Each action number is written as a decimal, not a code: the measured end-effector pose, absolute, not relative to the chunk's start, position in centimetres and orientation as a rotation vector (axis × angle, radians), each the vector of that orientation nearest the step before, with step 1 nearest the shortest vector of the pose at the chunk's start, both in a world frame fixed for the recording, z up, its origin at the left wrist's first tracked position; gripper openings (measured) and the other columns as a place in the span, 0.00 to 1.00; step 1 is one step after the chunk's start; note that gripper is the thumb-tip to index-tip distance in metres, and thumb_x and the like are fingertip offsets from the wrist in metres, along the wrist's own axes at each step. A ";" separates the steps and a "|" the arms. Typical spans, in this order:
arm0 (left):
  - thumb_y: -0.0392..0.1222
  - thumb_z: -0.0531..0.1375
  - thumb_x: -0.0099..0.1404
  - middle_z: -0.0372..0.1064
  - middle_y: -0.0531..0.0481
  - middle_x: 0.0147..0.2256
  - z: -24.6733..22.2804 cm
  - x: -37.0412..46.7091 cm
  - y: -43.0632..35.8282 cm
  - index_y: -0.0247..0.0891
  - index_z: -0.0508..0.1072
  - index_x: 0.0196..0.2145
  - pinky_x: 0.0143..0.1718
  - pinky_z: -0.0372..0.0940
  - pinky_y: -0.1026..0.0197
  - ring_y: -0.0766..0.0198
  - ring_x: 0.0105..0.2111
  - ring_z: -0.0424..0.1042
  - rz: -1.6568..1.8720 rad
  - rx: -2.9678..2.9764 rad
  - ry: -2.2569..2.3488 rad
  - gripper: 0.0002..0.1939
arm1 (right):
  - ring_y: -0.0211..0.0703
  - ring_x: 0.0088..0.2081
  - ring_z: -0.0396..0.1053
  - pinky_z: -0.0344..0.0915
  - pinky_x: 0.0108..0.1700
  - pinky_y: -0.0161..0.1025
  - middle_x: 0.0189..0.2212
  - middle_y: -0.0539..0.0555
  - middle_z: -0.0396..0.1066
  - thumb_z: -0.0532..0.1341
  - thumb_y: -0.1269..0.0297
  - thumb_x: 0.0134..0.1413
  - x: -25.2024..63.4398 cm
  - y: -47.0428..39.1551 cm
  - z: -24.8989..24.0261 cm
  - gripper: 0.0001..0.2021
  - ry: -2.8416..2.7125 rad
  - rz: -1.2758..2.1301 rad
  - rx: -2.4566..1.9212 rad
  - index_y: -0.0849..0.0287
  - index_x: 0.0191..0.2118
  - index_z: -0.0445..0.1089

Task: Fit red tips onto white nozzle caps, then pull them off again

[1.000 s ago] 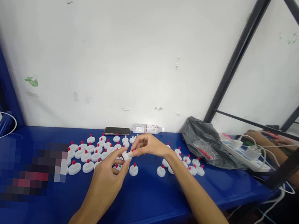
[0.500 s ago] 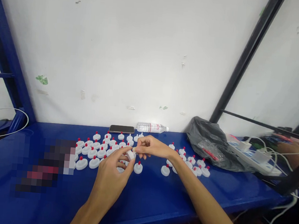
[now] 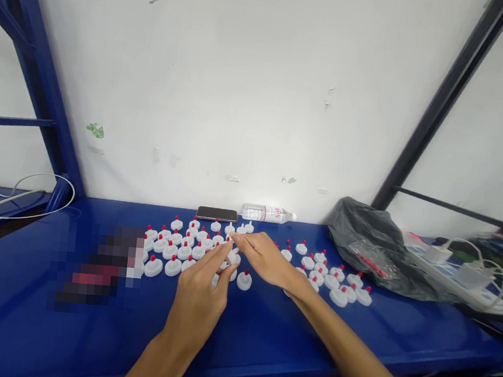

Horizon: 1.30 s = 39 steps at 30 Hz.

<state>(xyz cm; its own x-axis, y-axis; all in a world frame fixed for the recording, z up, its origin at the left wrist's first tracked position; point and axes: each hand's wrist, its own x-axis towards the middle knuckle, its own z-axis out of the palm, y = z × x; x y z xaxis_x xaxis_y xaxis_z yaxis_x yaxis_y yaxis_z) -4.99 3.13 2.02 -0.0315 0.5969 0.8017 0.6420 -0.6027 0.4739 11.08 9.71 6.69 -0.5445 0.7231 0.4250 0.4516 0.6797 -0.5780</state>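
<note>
Btl (image 3: 271, 214) label has red letters, too small to read. My L hand (image 3: 201, 284) pinches a white cap (image 3: 233, 258) btwn thumb & fingers, over the blue table (image 3: 256, 335). Can't tell which way its long axis points; it's mostly hid. My R hand (image 3: 265, 259) has fingers bunched close by; can't tell if they're gripping.

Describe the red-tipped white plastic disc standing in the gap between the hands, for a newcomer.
On the glossy blue tabletop, find the bare left hand and bare right hand. In the gap between them stands the round white plastic disc with an upright red tip. Unlike the part-hidden white pieces beside it, it shows whole.
</note>
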 end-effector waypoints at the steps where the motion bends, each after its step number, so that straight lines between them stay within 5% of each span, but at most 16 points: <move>1: 0.37 0.61 0.69 0.81 0.43 0.46 1.9 -5.0 3.1 0.36 0.78 0.53 0.47 0.78 0.52 0.54 0.38 0.83 -1.728 -2.151 -1.377 0.16 | 0.36 0.25 0.47 0.47 0.30 0.38 0.21 0.45 0.50 0.45 0.47 0.74 11.1 9.7 6.8 0.26 -2.255 0.522 -0.896 0.56 0.24 0.49; 6: 0.36 0.60 0.70 0.82 0.42 0.45 2.3 -4.7 2.6 0.35 0.77 0.55 0.48 0.77 0.53 0.52 0.42 0.82 -1.668 -2.146 -1.444 0.17 | 0.37 0.25 0.50 0.48 0.30 0.38 0.22 0.46 0.53 0.42 0.46 0.74 11.2 9.5 7.0 0.26 -2.268 0.553 -0.873 0.56 0.25 0.50; 12: 0.37 0.60 0.68 0.83 0.47 0.38 3.0 -4.9 2.4 0.37 0.77 0.55 0.38 0.77 0.58 0.56 0.36 0.83 -1.741 -2.176 -1.529 0.18 | 0.37 0.25 0.51 0.48 0.31 0.39 0.22 0.47 0.54 0.42 0.46 0.74 10.9 9.0 6.9 0.26 -2.231 0.551 -0.875 0.56 0.26 0.51; 25: 0.44 0.64 0.65 0.83 0.49 0.36 3.5 -4.9 2.4 0.38 0.78 0.55 0.40 0.79 0.57 0.56 0.37 0.83 -2.072 -2.305 -1.785 0.21 | 0.38 0.26 0.56 0.49 0.33 0.39 0.24 0.49 0.64 0.40 0.50 0.76 10.8 8.7 7.1 0.26 -2.303 0.385 -0.893 0.56 0.28 0.59; 31: 0.50 0.60 0.69 0.82 0.45 0.44 3.7 -4.4 2.3 0.38 0.74 0.58 0.39 0.77 0.56 0.57 0.35 0.82 -1.823 -2.330 -1.733 0.24 | 0.35 0.22 0.46 0.43 0.29 0.40 0.17 0.47 0.53 0.47 0.52 0.73 13.1 9.5 9.4 0.27 -2.360 0.230 -1.010 0.57 0.21 0.52; 39: 0.41 0.55 0.71 0.79 0.50 0.43 4.2 -4.8 1.9 0.42 0.77 0.48 0.27 0.69 0.63 0.69 0.22 0.71 -1.759 -2.304 -1.626 0.14 | 0.33 0.18 0.44 0.42 0.26 0.41 0.13 0.45 0.50 0.60 0.49 0.62 18.2 12.5 8.3 0.29 -2.450 0.287 -1.445 0.56 0.15 0.51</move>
